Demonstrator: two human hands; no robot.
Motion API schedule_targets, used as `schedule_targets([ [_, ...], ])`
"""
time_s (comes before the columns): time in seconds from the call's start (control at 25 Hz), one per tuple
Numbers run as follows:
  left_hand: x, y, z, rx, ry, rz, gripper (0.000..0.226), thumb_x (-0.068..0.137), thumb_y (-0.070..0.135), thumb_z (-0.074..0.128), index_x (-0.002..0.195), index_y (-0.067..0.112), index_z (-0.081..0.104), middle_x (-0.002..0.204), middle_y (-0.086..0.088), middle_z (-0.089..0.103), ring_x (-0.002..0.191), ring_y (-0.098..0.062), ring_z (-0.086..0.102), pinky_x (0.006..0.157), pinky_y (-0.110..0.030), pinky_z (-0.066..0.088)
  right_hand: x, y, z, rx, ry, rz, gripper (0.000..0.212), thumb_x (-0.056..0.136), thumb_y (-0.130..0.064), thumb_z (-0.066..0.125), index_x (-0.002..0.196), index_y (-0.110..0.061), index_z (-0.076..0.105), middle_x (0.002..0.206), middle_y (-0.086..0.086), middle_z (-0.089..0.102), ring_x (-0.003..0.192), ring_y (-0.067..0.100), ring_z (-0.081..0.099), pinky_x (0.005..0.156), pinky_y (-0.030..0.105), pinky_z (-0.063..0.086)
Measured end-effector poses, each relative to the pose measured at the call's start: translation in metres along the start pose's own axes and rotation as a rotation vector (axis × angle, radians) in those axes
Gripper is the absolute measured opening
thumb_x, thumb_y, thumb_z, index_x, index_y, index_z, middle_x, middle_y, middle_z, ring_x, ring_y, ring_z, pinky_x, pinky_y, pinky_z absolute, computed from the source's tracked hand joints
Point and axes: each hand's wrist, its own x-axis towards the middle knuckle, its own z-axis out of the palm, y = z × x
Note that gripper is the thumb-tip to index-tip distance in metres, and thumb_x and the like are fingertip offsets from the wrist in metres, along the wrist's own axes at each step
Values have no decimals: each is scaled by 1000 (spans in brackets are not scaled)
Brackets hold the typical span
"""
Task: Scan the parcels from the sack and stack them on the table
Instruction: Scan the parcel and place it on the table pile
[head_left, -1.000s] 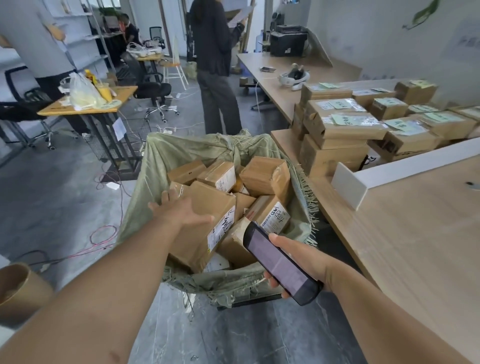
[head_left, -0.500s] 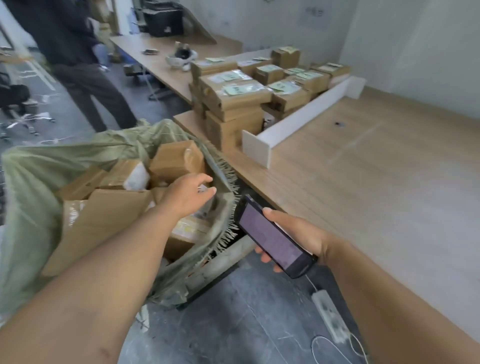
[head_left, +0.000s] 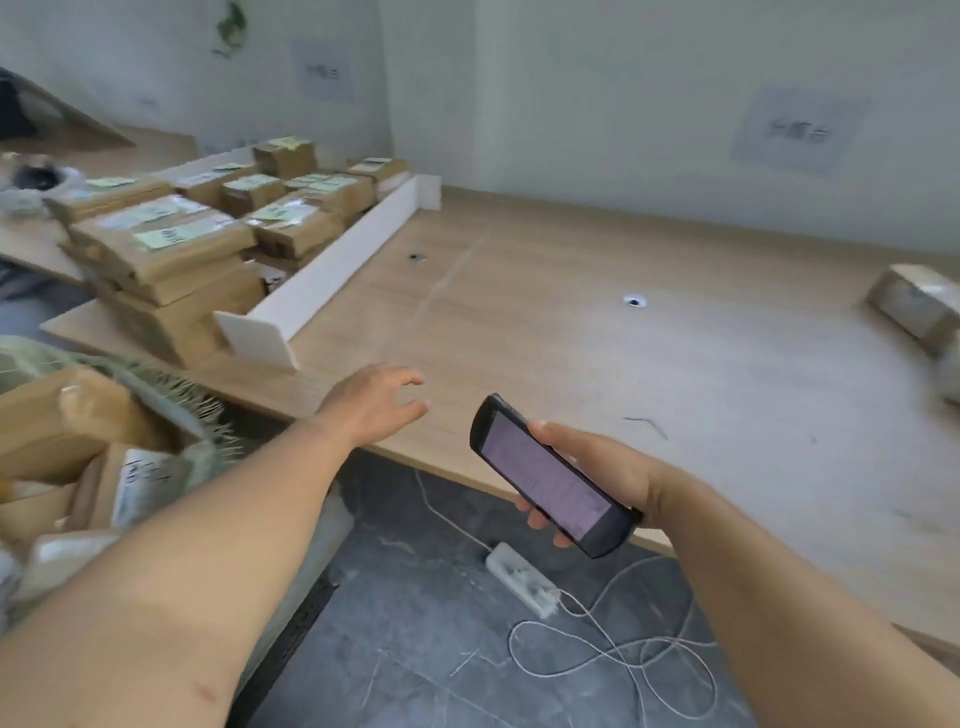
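Left hand over near table edge, fingers loosely spread, holding nothing. Right hand just off table edge, fingers curled round dark scanner, screen up. Green sack near left, beside table, brown parcels inside, some labels showing. Stacked parcels with green labels far left on table, left of white divider. Lone parcel at right table edge, blurred. Power strip and cord on floor below hands.
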Motion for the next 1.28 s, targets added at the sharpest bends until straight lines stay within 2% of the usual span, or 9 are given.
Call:
schedule_targets([
  [0.12, 18, 68, 16, 43, -36, 146, 48, 91, 47, 56, 134, 26, 52, 140, 2, 51, 127, -19, 48, 101, -35, 40, -49, 26, -38, 51, 103, -31, 53, 101, -54, 33, 109, -9, 59, 100, 21, 60, 78, 26, 62, 64, 36, 52],
  [0.24, 26, 137, 38, 60, -94, 281, 52, 91, 48, 55, 138, 27, 48, 143, 2, 49, 130, -20, 46, 105, -37, 39, -90, 55, -72, 114, 184, -29, 52, 101, -55, 32, 105, -11, 60, 97, 18, 62, 78, 26, 62, 61, 34, 53],
  [0.52, 39, 251, 76, 134, -119, 500, 57, 91, 53, 51, 142, 31, 42, 155, 4, 31, 143, -18, 24, 116, -36, 21, -156, 113, -136, 242, 376, -58, 56, 98, -57, 43, 122, -9, 59, 99, 17, 70, 84, 30, 66, 73, 43, 54],
  [0.68, 61, 305, 87, 165, -119, 628, 55, 91, 52, 52, 141, 32, 43, 155, 4, 31, 142, -16, 25, 114, -32, 19, -173, 132, -160, 311, 444, -96, 72, 80, -64, 51, 122, -7, 60, 99, 17, 71, 86, 30, 66, 73, 43, 55],
  [0.8, 85, 349, 94, 161, -123, 720, 56, 92, 50, 51, 144, 31, 39, 155, 6, 31, 143, -15, 23, 114, -32, 16, -178, 137, -185, 337, 524, -104, 73, 76, -65, 50, 119, -8, 62, 97, 16, 72, 87, 30, 67, 74, 44, 55],
  [1.0, 139, 408, 110, 114, -171, 849, 67, 92, 52, 48, 151, 30, 24, 147, 2, 43, 141, -17, 28, 117, -37, 16, -174, 126, -232, 391, 648, -93, 78, 72, -68, 54, 121, -8, 62, 98, 16, 71, 88, 30, 67, 78, 47, 54],
  [1.12, 177, 428, 111, 94, -200, 876, 68, 93, 52, 46, 151, 30, 21, 143, 6, 48, 139, -17, 32, 116, -38, 18, -168, 113, -254, 432, 713, -112, 75, 76, -66, 53, 124, -8, 60, 99, 17, 69, 88, 30, 66, 80, 48, 53],
  [1.28, 212, 461, 120, 70, -202, 953, 67, 94, 51, 46, 151, 29, 21, 144, 4, 48, 137, -19, 35, 114, -38, 21, -161, 106, -275, 512, 809, -129, 74, 76, -66, 54, 123, -9, 60, 97, 16, 70, 86, 29, 67, 75, 45, 54],
])
